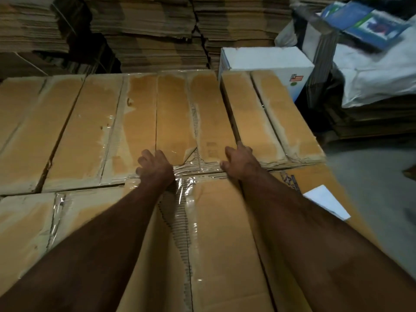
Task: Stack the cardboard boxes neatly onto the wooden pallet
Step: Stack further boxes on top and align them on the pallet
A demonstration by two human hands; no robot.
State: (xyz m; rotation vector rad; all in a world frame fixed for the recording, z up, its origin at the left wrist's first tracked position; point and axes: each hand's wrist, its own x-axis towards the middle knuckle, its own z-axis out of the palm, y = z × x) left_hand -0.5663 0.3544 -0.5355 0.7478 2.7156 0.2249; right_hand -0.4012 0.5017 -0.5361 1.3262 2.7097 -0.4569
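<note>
- A layer of taped cardboard boxes [94, 134] is filling most of the view, lying flat and side by side, their brown tops scuffed where tape has peeled; what they are resting on cannot be seen.
- Stacks of flattened cardboard [157, 30] are rising behind the boxes, across the back of the scene.
- The nearest box [222, 244] is lying under both forearms, its taped seam running toward the far row.
- A white carton [265, 61] is standing just beyond the far right corner of the boxes.
- The left hand [155, 167] is pressing down at the joint between the near box and the far row, fingers curled over the edge, gripping nothing.
- The right hand [240, 162] is lying there too, fingers spread and loose, one fingertip touching a gap between two far boxes.
- A white paper [326, 201] is lying on the box at the right.
</note>
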